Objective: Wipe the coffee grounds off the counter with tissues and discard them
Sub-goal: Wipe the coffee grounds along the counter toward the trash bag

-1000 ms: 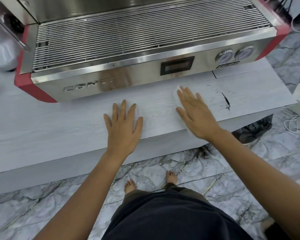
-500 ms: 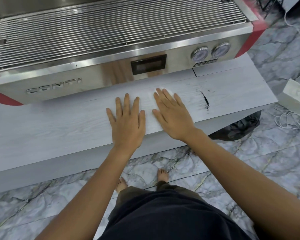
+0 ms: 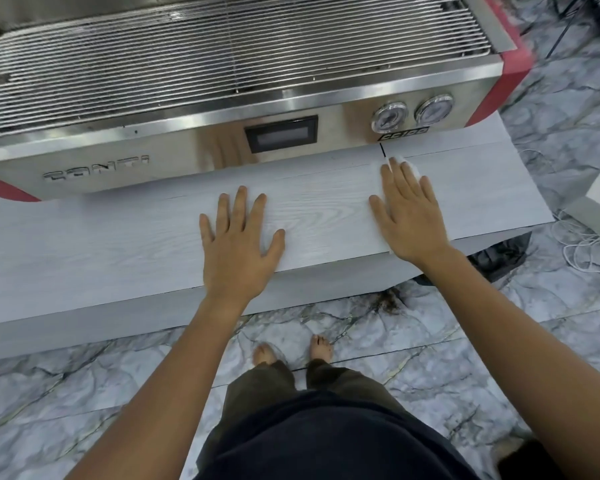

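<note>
Pale wood-grain bench (image 3: 118, 244), left hand (image 3: 238, 242) flat on it near the front edge, grip apart and empty, right hand (image 3: 407, 216) to its right, fingers spread flat, pressing a white tissue (image 3: 413, 168) onto the bench, espresso machine (image 3: 222, 98) at the far side.

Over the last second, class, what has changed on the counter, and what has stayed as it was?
The right hand, flat on the tissue, swept left towards the other hand, then back right over the dark streak, which no longer shows. The left hand stayed flat on the counter. The coffee machine has not moved; only the camera shifted. Nothing was picked up or let go.
</note>
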